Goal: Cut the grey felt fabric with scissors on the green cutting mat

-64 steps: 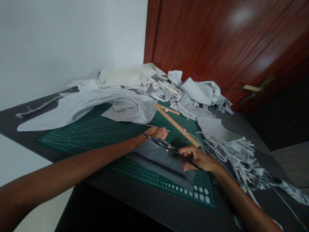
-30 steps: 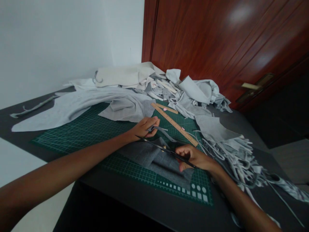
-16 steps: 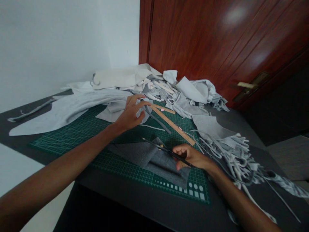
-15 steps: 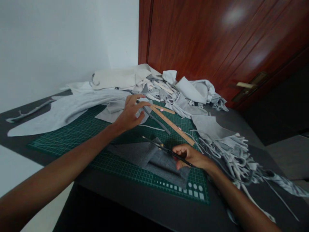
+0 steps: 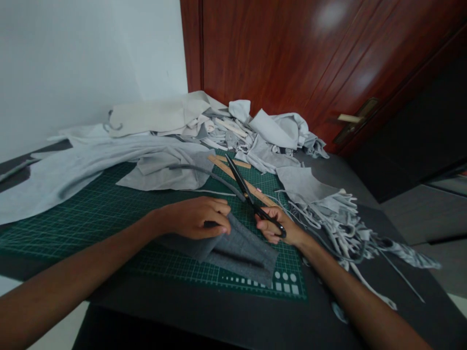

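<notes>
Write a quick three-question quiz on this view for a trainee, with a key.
1. Which hand holds the scissors?
2. True or false: the left hand grips the door handle.
3. Where does the long ruler lie?
a) on the floor
b) on the mat
c) in the right hand

Key:
1. The right hand.
2. False; the left hand is at the dark cloth.
3. b
</notes>
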The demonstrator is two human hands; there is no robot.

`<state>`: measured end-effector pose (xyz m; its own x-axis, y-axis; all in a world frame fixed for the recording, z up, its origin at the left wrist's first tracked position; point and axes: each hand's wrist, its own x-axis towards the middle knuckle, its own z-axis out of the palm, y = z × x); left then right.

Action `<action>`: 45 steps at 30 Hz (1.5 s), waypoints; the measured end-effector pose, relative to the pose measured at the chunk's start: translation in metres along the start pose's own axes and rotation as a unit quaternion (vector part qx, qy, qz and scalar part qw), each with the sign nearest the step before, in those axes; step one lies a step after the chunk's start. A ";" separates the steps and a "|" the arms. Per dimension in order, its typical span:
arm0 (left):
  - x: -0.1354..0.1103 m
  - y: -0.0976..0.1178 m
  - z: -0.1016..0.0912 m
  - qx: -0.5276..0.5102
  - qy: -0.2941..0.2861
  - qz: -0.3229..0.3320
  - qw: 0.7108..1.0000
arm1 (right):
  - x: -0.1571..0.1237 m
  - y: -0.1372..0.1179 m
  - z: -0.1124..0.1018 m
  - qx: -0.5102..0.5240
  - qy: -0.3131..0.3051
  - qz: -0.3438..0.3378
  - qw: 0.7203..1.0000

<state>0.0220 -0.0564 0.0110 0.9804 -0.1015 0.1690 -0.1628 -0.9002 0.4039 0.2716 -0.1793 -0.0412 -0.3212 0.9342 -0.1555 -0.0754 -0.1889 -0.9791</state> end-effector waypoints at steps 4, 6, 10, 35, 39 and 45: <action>0.003 0.008 0.001 -0.025 -0.033 -0.012 0.999 | 0.000 -0.001 -0.001 -0.016 -0.014 -0.013 1.000; 0.004 0.008 0.003 -0.045 -0.025 -0.012 0.999 | 0.000 -0.001 -0.001 -0.029 -0.023 -0.015 0.999; 0.001 0.000 0.002 -0.115 -0.007 -0.021 0.993 | 0.000 -0.001 0.000 -0.021 -0.012 -0.011 1.000; -0.030 -0.050 -0.021 -0.023 0.069 -0.105 0.992 | 0.001 -0.003 0.002 -0.013 0.010 0.001 1.000; -0.032 -0.051 -0.019 -0.054 0.037 -0.114 0.991 | 0.001 -0.003 0.002 -0.019 0.009 -0.001 1.000; -0.031 -0.053 -0.013 -0.056 0.041 -0.130 0.989 | 0.002 -0.001 -0.001 -0.021 0.000 -0.006 1.000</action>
<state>-0.0008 0.0000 -0.0041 0.9791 0.1668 0.1161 0.0787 -0.8379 0.5400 0.2715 -0.1768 -0.0408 -0.3206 0.9363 -0.1434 -0.0402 -0.1648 -0.9855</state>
